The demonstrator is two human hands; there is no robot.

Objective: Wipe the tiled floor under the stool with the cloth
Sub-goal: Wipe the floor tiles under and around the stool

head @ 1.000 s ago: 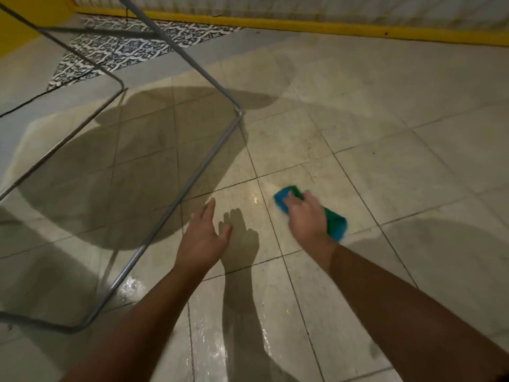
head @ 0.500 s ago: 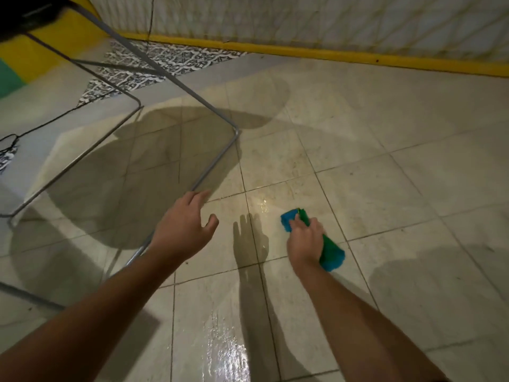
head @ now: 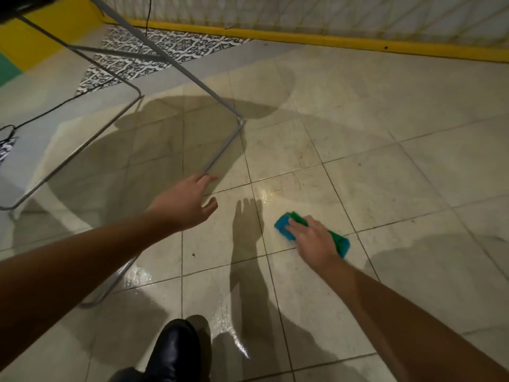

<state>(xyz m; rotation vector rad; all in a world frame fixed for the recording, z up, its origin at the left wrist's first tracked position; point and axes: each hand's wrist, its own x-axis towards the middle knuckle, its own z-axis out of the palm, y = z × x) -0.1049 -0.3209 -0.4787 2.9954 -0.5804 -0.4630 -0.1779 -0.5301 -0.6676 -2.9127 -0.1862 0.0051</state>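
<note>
A blue and green cloth (head: 283, 226) lies on the wet, beige tiled floor (head: 385, 188). My right hand (head: 314, 241) presses down on it with its fingers laid flat across the top. The stool's grey metal tube frame (head: 223, 150) stands to the left, its lower rail running along the floor. My left hand (head: 184, 205) hovers open and holds nothing, its fingertips close to that rail. The cloth sits to the right of the frame, outside it. The stool's seat is mostly out of view at the top left.
My black shoe (head: 176, 351) stands at the bottom centre. A yellow baseboard (head: 330, 41) runs along the far wall. A black cable (head: 55, 106) crosses the floor at the left, near patterned tiles (head: 165, 51). Wet glare shows in front of the shoe.
The view has pulled back and my shoe has come into sight. My left hand has moved up and left toward the stool's rail. My right hand stays on the cloth.
</note>
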